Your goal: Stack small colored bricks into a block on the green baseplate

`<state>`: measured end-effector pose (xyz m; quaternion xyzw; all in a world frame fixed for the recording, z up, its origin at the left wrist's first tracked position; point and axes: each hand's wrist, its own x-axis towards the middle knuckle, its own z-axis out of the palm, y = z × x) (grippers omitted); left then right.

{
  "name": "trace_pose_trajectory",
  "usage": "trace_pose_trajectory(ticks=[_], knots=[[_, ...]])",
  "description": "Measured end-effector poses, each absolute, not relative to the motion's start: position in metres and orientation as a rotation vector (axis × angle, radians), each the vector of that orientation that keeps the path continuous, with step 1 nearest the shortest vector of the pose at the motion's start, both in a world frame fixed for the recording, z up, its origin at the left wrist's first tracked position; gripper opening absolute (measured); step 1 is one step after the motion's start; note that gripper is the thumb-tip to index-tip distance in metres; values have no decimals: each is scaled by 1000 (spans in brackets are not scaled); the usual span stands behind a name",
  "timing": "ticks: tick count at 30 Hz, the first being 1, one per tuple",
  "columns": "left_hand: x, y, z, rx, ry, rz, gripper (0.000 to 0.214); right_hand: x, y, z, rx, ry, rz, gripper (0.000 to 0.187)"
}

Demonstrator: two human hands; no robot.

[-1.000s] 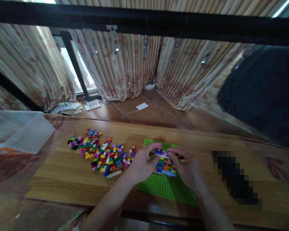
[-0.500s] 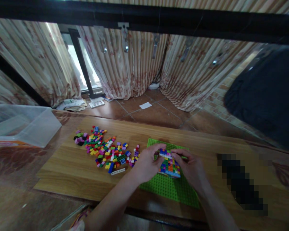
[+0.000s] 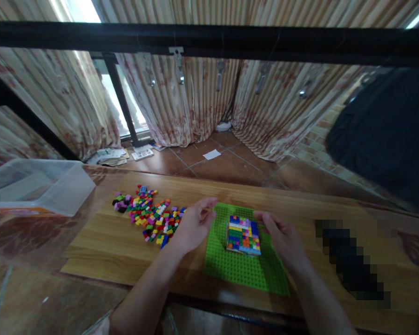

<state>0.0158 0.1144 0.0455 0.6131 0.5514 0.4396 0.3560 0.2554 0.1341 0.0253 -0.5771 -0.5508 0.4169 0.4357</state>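
A block of many-coloured toy bricks [image 3: 243, 236] stands on a green studded baseplate [image 3: 246, 274], towards its upper middle. My left hand [image 3: 196, 223] hovers at the plate's left edge, apart from the block, its fingers spread with nothing visible in them. On the other side, my right hand [image 3: 281, 235] is just right of the block, over the plate's right edge. Its fingers are loosely curled and apart, and I see nothing held in them. Loose toy bricks [image 3: 150, 209] of many colours lie heaped on the wooden board left of my left hand, which hides some of them.
A clear plastic bin [image 3: 70, 190] stands at the far left. The wooden board [image 3: 125, 260] carries the plate and bricks. A pixelated dark patch [image 3: 352, 265] lies at the right. Beyond are curtains [image 3: 202, 102], a tiled floor and a dark cloth-like shape [image 3: 387, 135].
Both hands have let go of the brick block and drawn apart, the left hand to the left and the right hand slightly right. The block remains on the green plate. The camera view has shifted slightly.
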Motion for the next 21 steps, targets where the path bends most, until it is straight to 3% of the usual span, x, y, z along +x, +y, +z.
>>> trace_pose_trajectory(ticks=[6, 14, 21], knots=[[-37, 119, 41, 1795, 1654, 1004, 34, 246, 126, 28, -1507, -1367, 892, 53], [-51, 105, 50, 2078, 1561, 609, 30, 223, 117, 29, -1598, -1466, 804, 60], [-53, 108, 51, 2220, 1468, 502, 30, 216, 128, 23, -1571, -1567, 647, 60]])
